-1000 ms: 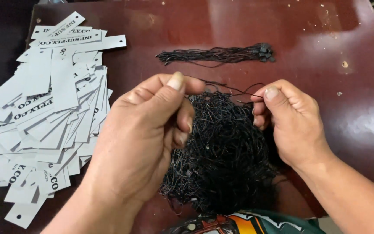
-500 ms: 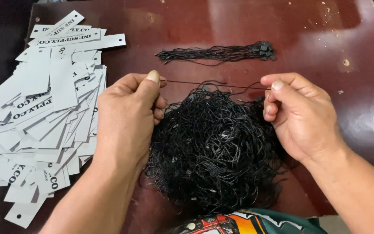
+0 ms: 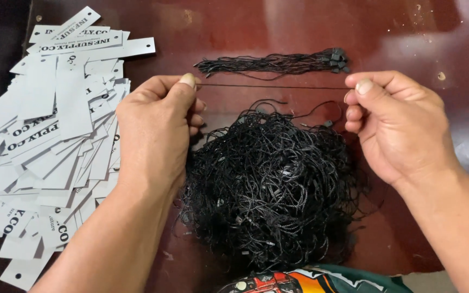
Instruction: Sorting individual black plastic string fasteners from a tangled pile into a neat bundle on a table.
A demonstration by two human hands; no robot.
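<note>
Single black string (image 3: 272, 86) is stretched taut and level between both hands, above the counter (image 3: 234, 27). Left hand (image 3: 156, 130) pinches one end between thumb and forefinger; right hand (image 3: 392, 122) pinches the other end the same way, remaining fingers curled in. String is thin, straight, matte.

Directly below the string, between the wrists: loose pile of black strings (image 3: 270, 184), tangled, fine, wiry, with small plastic ends visible here and there. Just beyond the string: aligned bundle of strings (image 3: 272, 63), laid parallel, plastic locks gathered at its right end.

Left of left hand: heap of flat white card tags (image 3: 50, 141), rectangular, punched holes, black print, overlapping. Counter is dark reddish-brown, glossy, scuffed.
</note>
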